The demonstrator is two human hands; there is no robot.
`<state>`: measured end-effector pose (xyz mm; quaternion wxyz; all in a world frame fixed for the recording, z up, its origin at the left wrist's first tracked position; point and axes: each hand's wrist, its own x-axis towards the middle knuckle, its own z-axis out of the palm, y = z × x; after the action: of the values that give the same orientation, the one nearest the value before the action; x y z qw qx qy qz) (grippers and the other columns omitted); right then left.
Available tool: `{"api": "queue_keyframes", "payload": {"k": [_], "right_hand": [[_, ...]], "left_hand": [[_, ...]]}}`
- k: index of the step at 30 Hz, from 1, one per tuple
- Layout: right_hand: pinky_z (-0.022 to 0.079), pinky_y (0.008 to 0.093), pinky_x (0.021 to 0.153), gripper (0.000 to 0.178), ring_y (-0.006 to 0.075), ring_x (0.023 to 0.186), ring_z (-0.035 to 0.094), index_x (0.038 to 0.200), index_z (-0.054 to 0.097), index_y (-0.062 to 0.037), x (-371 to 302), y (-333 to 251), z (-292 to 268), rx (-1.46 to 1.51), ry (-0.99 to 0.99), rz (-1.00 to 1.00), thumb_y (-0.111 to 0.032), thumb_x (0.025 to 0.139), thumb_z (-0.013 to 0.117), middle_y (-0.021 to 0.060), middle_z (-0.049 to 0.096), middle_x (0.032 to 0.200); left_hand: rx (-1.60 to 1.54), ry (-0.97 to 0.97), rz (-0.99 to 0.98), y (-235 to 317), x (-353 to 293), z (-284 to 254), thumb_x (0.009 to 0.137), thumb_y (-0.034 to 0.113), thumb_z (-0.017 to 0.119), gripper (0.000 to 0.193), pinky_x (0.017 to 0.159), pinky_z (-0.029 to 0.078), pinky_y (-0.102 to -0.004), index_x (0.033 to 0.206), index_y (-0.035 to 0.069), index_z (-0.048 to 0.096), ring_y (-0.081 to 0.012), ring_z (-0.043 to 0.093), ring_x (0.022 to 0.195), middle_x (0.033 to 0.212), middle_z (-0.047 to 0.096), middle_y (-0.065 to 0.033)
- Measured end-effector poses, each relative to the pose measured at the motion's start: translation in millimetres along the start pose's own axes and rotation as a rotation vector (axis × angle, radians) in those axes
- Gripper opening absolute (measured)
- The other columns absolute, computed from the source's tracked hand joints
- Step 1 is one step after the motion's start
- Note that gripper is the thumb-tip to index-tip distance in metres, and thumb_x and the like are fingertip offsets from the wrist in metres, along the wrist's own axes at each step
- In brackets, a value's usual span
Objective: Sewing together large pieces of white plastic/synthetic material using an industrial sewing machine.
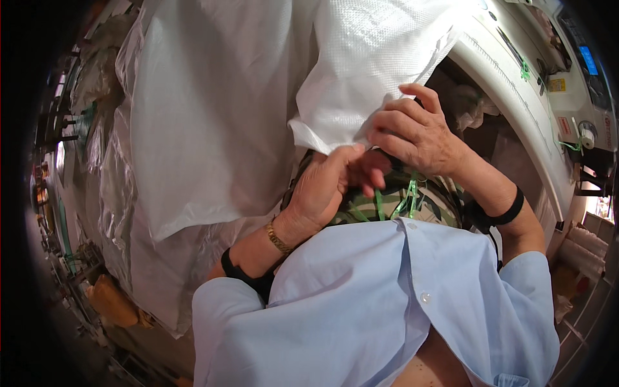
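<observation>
A white textured cloth [361,64] comes down over my lap from the upper right, its lower edge between my hands. My left hand [322,187] is closed at that edge, the thumb pressed against the cloth and the fingers curled beneath, slightly blurred. My right hand [416,132] has bent fingers closed on the cloth's right edge, with the index finger raised. Thin green strips [412,197] hang below my hands against camouflage-patterned clothing [361,209].
At the upper right stands a white sewing machine [574,97] with a lit blue screen [587,60] on a pale curved table [516,97]. A large smooth white sheet [206,116] drapes on the left, beside clear plastic [116,174]. A brown bundle [113,302] lies at the lower left.
</observation>
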<state>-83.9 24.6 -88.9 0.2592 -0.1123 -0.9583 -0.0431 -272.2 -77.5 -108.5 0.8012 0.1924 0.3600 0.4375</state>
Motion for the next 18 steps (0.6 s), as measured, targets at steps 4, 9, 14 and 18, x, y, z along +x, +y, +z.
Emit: {"api": "queue_keyframes", "payload": {"k": [4, 9, 14, 18], "right_hand": [[0.043, 0.0423, 0.1, 0.007, 0.016, 0.092, 0.059, 0.085, 0.061, -0.015, 5, -2, -5, 0.031, 0.077, 0.02, -0.018, 0.08, 0.065, -0.0013, 0.059, 0.092], [0.046, 0.042, 0.097, 0.009, 0.017, 0.085, 0.058, 0.084, 0.06, -0.0109, 15, -8, -14, 0.1, 0.147, 0.017, -0.016, 0.08, 0.066, 0.0009, 0.059, 0.09], [0.047, 0.0423, 0.098, 0.012, 0.0186, 0.084, 0.058, 0.087, 0.06, -0.0075, 11, -11, -11, 0.093, 0.189, 0.048, -0.014, 0.08, 0.067, 0.0027, 0.06, 0.09], [0.049, 0.0405, 0.094, 0.016, 0.0204, 0.087, 0.059, 0.091, 0.062, -0.0073, 9, -3, -23, 0.185, 0.048, 0.026, -0.012, 0.078, 0.07, 0.0033, 0.063, 0.094]], "left_hand": [[0.932, -0.49, 0.456, 40, -22, 14, 0.088, 0.024, 0.07, 0.03, 0.079, 0.053, -0.033, 0.1, -0.003, 0.07, -0.0229, 0.066, 0.082, 0.087, 0.069, -0.0111], [1.411, -0.069, 1.292, 59, -34, 41, 0.078, 0.018, 0.079, 0.032, 0.08, 0.052, -0.0409, 0.1, -0.004, 0.069, -0.0263, 0.065, 0.089, 0.098, 0.067, -0.0114], [1.842, 0.172, 1.259, 43, -1, 18, 0.076, 0.004, 0.073, 0.017, 0.093, 0.047, -0.0433, 0.092, 0.001, 0.07, -0.0234, 0.06, 0.082, 0.088, 0.061, -0.004], [1.855, 0.092, 1.372, 45, 1, 7, 0.075, 0.005, 0.067, 0.008, 0.09, 0.048, -0.04, 0.082, 0.003, 0.067, -0.0208, 0.057, 0.078, 0.082, 0.056, -0.0039]]}}
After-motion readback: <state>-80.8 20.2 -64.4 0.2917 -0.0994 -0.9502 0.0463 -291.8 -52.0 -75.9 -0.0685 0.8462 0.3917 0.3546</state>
